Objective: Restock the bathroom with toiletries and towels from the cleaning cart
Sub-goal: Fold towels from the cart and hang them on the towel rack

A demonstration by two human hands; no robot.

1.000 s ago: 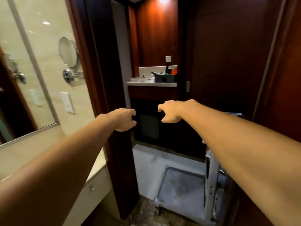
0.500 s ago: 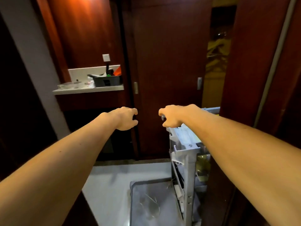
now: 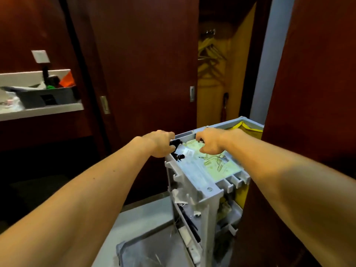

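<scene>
- The left hand [image 3: 160, 144] reaches to the top left corner of the cleaning cart [image 3: 204, 182], fingers curled down beside some small black items [image 3: 176, 149]; whether it grips one of them I cannot tell.
- The right hand [image 3: 209, 144] hovers over the cart's top tray, fingers loosely curled and holding nothing visible.
- The tray holds a pale green patterned sheet [image 3: 221, 164] and a clear plastic part.
- A yellow bag [image 3: 248, 130] hangs at the cart's far end.
- Behind it, hangers [image 3: 209, 56] show in an open closet.
- To the left, a table [image 3: 42, 110] carries a grey bin [image 3: 48, 95].
</scene>
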